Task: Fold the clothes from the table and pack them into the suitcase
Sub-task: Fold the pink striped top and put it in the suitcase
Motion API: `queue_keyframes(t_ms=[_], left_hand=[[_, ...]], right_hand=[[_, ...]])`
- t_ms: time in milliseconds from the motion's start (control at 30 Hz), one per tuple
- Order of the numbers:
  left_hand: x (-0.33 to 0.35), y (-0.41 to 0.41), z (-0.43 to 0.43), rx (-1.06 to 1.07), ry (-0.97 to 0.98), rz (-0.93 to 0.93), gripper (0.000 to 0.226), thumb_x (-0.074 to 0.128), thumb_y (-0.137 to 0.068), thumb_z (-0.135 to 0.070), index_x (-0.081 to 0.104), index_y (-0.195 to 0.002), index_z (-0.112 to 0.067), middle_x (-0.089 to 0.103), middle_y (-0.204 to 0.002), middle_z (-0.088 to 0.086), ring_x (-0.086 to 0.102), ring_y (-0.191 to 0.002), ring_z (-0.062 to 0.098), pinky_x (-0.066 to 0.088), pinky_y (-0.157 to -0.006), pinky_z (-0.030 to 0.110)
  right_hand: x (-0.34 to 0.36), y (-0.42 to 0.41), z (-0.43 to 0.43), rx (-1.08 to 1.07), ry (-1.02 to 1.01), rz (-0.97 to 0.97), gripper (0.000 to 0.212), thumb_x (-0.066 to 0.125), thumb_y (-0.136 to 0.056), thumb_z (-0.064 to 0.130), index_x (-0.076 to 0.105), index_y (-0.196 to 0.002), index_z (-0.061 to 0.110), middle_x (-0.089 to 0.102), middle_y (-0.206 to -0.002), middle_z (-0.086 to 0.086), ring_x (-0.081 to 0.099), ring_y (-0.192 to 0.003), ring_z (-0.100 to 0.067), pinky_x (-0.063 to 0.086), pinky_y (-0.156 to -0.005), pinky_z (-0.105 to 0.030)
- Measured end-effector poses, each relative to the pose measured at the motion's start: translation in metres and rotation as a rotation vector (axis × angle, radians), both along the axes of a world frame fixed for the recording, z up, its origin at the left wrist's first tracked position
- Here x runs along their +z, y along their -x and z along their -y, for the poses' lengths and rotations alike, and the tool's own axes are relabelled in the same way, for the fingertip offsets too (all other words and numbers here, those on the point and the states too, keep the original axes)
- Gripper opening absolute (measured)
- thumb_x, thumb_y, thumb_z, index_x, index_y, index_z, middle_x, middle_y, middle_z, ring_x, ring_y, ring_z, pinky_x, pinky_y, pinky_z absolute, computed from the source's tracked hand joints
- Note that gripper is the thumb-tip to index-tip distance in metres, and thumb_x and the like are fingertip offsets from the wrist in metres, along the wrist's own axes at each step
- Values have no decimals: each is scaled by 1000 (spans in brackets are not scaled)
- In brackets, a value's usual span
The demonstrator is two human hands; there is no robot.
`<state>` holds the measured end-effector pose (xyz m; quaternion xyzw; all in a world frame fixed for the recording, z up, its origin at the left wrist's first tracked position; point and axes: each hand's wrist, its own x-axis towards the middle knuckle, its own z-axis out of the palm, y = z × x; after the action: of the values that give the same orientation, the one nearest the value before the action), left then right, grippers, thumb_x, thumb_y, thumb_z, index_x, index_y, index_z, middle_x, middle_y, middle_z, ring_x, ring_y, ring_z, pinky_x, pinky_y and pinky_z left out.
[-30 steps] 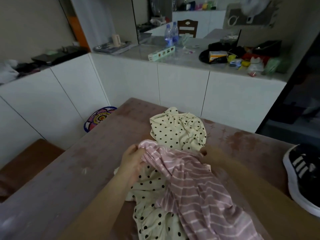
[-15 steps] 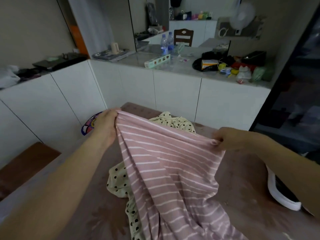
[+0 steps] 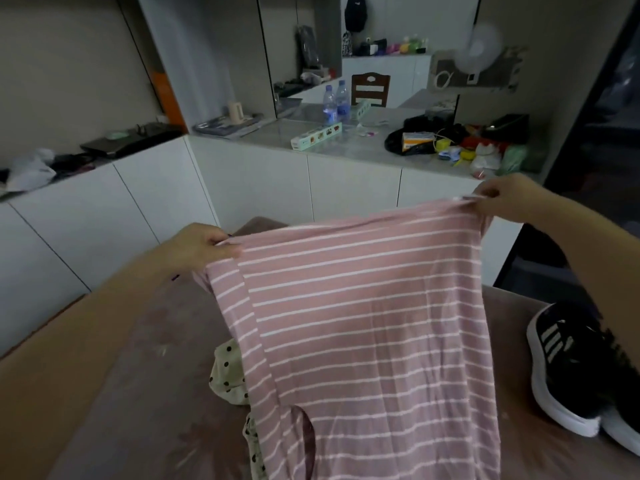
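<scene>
Pink striped top [image 3: 363, 323], head view, the only view available: held up in the air over the middle of the table [image 3: 138, 375], stretched taut along its top edge between both hands, hanging straight down from there toward the near edge, cut off at the bottom by the frame. Pinched at one end of that top edge by left hand [image 3: 201, 247], fingers curled over the cloth. Pinched at the other end by right hand [image 3: 502, 199], fingertips closed on a small tuck of fabric. Held higher at the right end than at the left, so slanted, not level. Hung with long axis vertical, wholly below both grips, stripes running hand to hand. Judged: spreading step, fold not yet begun. Next move likely to need levelling of the two ends, then a flat lay-down on bare table. Lying underneath, showing at the left side of the hanging cloth: cream polka-dot garment [image 3: 228, 375], probably in the way of that lay-down. At the right edge: black sneaker [image 3: 568, 368], near the cloth but apart. No suitcase in view.
</scene>
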<state>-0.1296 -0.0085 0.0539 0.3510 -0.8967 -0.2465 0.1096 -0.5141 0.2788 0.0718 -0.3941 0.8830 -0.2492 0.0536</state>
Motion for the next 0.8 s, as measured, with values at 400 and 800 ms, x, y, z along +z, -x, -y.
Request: queue_keyframes(t_ms=[400, 800], left_hand=[[-18, -39, 54, -31, -825, -580, 19, 64, -81, -27, 66, -70, -12, 63, -85, 9, 63, -78, 21, 56, -76, 30], [-17, -23, 27, 208, -819, -653, 36, 53, -93, -26, 75, -71, -8, 71, -73, 9, 69, -63, 19, 56, -54, 27]], right_hand=[[-10, 30, 7, 57, -480, -337, 35, 67, -85, 35, 51, -60, 17, 54, -68, -2, 50, -73, -23, 37, -66, -30], [-41, 46, -9, -377, -172, -164, 15, 57, -87, 20, 67, -85, 8, 60, -83, -14, 54, -73, -31, 48, -67, -35]])
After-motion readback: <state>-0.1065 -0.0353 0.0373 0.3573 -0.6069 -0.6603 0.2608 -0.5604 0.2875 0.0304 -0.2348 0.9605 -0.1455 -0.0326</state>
